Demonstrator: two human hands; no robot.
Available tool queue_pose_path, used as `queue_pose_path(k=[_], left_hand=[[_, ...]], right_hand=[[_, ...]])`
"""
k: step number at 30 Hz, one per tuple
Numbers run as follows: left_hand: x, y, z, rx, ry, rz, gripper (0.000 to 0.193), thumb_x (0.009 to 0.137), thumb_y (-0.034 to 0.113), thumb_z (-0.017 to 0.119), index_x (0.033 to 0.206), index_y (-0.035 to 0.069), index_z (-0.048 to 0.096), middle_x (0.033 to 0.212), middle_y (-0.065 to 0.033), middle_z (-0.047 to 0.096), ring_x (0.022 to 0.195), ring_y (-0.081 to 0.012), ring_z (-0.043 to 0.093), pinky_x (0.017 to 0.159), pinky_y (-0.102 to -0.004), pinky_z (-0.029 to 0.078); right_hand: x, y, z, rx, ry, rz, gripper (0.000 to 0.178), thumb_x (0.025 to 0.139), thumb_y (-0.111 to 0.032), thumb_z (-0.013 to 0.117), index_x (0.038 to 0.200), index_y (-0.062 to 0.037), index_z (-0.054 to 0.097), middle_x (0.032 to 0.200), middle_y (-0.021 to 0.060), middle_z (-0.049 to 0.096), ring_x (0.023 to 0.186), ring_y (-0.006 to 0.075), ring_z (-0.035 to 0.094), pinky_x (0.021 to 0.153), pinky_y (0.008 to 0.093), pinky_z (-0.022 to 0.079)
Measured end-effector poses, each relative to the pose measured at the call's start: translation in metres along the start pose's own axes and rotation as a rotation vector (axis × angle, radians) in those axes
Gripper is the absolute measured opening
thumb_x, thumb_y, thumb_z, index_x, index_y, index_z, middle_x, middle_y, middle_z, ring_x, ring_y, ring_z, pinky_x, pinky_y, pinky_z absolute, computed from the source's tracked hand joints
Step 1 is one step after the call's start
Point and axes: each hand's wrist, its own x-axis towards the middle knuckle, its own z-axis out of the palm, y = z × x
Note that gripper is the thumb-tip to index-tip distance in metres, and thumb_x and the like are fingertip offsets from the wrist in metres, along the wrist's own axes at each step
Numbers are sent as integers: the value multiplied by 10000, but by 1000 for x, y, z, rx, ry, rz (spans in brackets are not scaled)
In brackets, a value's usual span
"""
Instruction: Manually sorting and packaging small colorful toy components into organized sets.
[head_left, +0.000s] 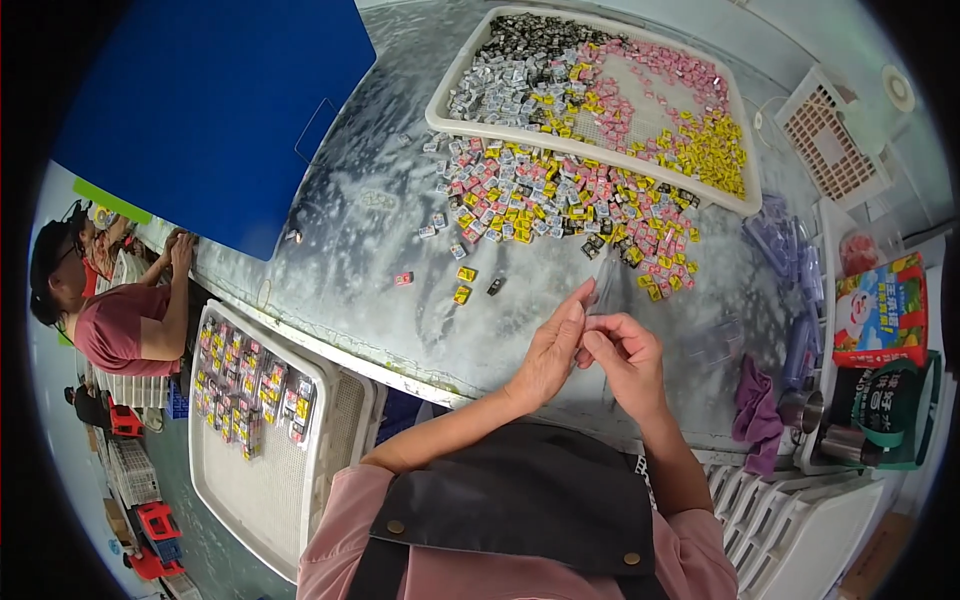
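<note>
My left hand (553,345) and my right hand (628,362) meet above the table's near side, both with fingers closed. Between them is a thin clear plastic piece (606,272), perhaps a sleeve, its upper end rising past the left fingertips. Most of it is hidden by the fingers or lost against the table. Just beyond lies a heap of small pink, yellow, white and black blocks (540,195). A few loose yellow blocks (462,294) sit on the table left of my hands.
A white tray (600,152) of sorted blocks stands at the back. Clear plastic packs (785,240) and a purple cloth (757,410) lie at right. At lower left, another white tray (225,490) holds filled clear packs. A blue panel (220,110) blocks the upper left; a person (130,325) sits beyond.
</note>
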Motion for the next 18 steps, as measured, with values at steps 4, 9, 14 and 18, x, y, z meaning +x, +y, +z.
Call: queue_pose_path(k=[4,9,14,18], left_hand=[[2,-4,-3,-79,-43,-25,653,1092,472,350,1561,20,297,1348,-71,590,783,-76,487,689,-222,428],[0,-1,-2,-77,-22,-37,674,1087,485,359,1552,0,300,1294,-63,633,742,-78,482,683,-223,426],[1,-12,-13,-252,-121,-102,608,1101,438,357,1555,35,329,930,-1,591,719,-63,473,641,-228,430],[1,-8,-6,173,-52,-45,558,1078,345,477,1527,30,376,994,-71,626,773,-136,564,695,-290,487]], right_hand=[[1,5,-2,54,-12,-10,153,979,-63,650,1091,41,651,877,66,698,749,110,662,677,263,564],[0,8,0,28,-34,-13,178,1004,-68,596,1139,43,629,905,95,704,750,138,652,701,290,555],[-1,8,1,64,-6,16,128,1017,-62,556,1081,26,623,868,77,686,719,130,632,663,272,529],[-6,26,-5,7,106,63,73,1007,-32,547,949,-8,584,796,37,646,658,93,574,602,238,473]])
